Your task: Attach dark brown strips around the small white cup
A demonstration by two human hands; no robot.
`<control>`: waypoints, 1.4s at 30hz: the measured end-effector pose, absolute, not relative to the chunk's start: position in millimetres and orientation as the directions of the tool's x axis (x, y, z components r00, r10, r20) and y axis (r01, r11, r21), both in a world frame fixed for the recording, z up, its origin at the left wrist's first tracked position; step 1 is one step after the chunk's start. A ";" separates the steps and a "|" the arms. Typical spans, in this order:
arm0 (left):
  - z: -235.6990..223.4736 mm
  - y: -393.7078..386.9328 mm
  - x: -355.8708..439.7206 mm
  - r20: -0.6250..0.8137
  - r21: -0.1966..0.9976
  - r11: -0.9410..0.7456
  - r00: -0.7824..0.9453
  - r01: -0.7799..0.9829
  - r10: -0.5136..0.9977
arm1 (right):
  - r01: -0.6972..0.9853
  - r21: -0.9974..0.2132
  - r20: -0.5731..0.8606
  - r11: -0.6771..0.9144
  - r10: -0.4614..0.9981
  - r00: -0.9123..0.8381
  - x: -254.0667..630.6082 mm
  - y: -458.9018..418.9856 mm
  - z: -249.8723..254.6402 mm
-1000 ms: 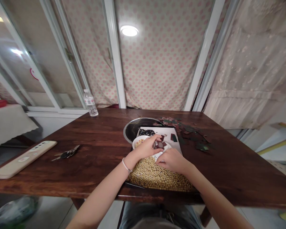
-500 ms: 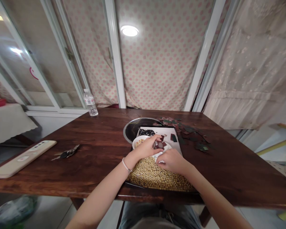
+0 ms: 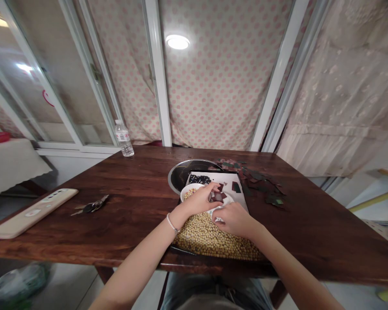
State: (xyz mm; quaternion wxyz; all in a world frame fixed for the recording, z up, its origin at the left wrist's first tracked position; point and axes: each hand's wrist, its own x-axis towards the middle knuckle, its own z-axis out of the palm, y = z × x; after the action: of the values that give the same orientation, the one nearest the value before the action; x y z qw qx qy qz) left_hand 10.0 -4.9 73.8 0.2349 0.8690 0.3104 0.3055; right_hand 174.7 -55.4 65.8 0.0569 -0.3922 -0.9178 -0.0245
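My left hand (image 3: 201, 201) reaches over a white bowl (image 3: 185, 189) holding yellow and reddish beans or kernels. Its thumb and fingers are apart, by small dark brown square pieces (image 3: 218, 196) that lie on a white dish (image 3: 228, 199). My right hand (image 3: 236, 218) is at the near side of this dish, fingers curled inward and closed; what they hold, if anything, is hidden. Under both hands is a shallow tray (image 3: 244, 196) with a black edge. Many yellow soybeans (image 3: 210, 239) cover its near part. Black beans (image 3: 199, 179) lie in its far left corner.
Behind the tray sits a round dark plate (image 3: 179, 174) with a light rim. Dark green and brown scraps (image 3: 261, 181) are scattered to the right. Left on the wooden table (image 3: 126, 215) are keys (image 3: 92, 206), a phone (image 3: 32, 213) and a water bottle (image 3: 124, 138).
Both hands stay in nearly the same place over the tray. The whole view has shifted very slightly. Nothing is visibly picked up or let go.
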 end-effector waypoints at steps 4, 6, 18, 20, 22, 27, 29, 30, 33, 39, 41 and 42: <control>74.3 -5.0 10.0 0.377 0.598 -0.693 0.622 0.402 0.686 | 0.726 0.017 0.138 0.687 0.718 -0.682 175.4 -55.1 64.6; 74.4 -5.0 9.9 0.375 0.598 -0.692 0.621 0.405 0.688 | 0.722 0.014 0.143 0.692 0.713 -0.687 175.5 -54.7 63.8; 75.4 -6.1 9.9 0.382 0.595 -0.696 0.620 0.402 0.685 | 0.654 -0.124 0.215 0.746 0.664 -0.716 180.0 -52.9 62.3; 75.4 -6.1 10.0 0.381 0.598 -0.694 0.619 0.401 0.687 | 0.638 -0.167 0.225 0.752 0.659 -0.718 181.8 -53.1 62.3; 75.2 -6.0 10.1 0.378 0.600 -0.692 0.620 0.402 0.688 | 0.626 -0.197 0.226 0.754 0.656 -0.720 183.4 -53.6 61.6; 74.8 -5.8 10.1 0.379 0.596 -0.695 0.622 0.402 0.685 | 0.636 -0.201 0.224 0.745 0.667 -0.711 184.3 -54.6 59.7; 74.7 -5.8 10.1 0.379 0.593 -0.697 0.624 0.403 0.683 | 0.634 -0.198 0.219 0.747 0.665 -0.714 183.7 -54.4 59.9; 74.7 -5.7 10.1 0.379 0.592 -0.698 0.625 0.403 0.682 | 0.631 -0.199 0.214 0.749 0.662 -0.718 183.5 -54.3 60.2; 74.5 -5.8 10.0 0.379 0.588 -0.700 0.627 0.405 0.681 | 0.623 -0.208 0.213 0.754 0.656 -0.724 183.7 -54.0 61.3; 73.8 -5.9 9.5 0.385 0.578 -0.706 0.627 0.408 0.677 | 0.605 -0.244 0.223 0.758 0.651 -0.726 186.6 -55.0 61.3; 73.4 -5.7 9.4 0.388 0.575 -0.708 0.625 0.410 0.677 | 0.599 -0.249 0.214 0.761 0.646 -0.733 187.6 -55.8 60.8; 73.2 -5.6 9.4 0.388 0.574 -0.708 0.625 0.411 0.677 | 0.598 -0.253 0.209 0.761 0.646 -0.734 187.8 -56.2 60.7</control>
State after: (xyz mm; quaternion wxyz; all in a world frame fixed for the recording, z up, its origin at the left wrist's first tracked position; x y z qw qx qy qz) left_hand 9.4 -5.6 73.2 0.2211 0.8738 0.3114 0.3009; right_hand 187.8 -56.2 60.7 0.1430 -0.3354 -0.9273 0.0845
